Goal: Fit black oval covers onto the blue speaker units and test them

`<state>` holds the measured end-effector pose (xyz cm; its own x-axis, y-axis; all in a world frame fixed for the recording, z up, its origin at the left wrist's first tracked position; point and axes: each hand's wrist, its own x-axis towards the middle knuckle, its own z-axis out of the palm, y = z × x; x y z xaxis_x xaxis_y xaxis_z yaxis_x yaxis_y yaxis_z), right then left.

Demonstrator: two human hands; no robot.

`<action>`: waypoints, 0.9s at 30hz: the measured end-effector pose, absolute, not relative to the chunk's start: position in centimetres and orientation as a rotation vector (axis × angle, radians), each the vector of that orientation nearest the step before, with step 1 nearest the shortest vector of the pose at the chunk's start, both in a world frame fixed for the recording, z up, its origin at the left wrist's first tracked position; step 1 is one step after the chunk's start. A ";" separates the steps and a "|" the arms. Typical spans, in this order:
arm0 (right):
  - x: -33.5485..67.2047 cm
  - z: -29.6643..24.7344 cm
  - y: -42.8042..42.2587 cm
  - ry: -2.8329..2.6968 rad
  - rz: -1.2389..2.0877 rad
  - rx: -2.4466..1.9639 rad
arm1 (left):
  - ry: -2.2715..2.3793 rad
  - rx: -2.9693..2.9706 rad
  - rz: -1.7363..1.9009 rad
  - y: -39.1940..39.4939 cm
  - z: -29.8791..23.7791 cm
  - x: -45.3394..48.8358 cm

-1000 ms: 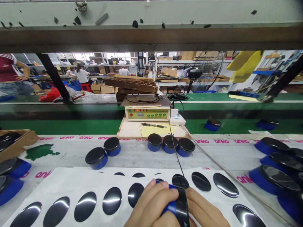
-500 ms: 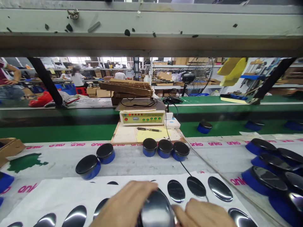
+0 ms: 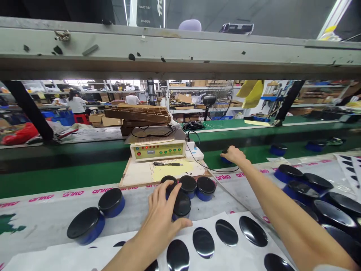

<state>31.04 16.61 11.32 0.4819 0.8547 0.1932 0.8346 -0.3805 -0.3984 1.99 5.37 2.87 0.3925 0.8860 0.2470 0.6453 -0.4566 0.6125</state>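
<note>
Fingers (image 3: 166, 190) on blue puck (image 3: 182, 205), right hand (image 3: 233, 154) hiding another

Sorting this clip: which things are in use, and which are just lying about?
In use:
left hand on a blue puck
right hand on a puck on the belt
Lying about:
tester box
pen
black ovals sheet
fan

The right hand (image 3: 234, 154) covers most of a puck (image 3: 225, 159); the sheet (image 3: 254, 259) runs off the bottom edge.
</note>
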 end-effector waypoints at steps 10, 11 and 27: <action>21.1 15.6 4.3 -2.143 0.555 -1.265 | 0.655 1.405 0.950 1.8 11.2 1.4; 20.4 15.9 2.7 -2.183 0.430 -1.185 | 0.587 1.311 0.913 1.4 11.4 1.2; 18.7 12.6 -2.8 -2.372 -0.569 -0.799 | 0.680 0.746 1.000 -2.2 10.0 -1.3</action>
<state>18.68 -2.82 12.64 -0.6611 0.4084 0.6294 0.6496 0.7313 0.2078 -1.34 -2.23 9.97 0.3837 0.9097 -0.1587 -0.4824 0.3440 0.8056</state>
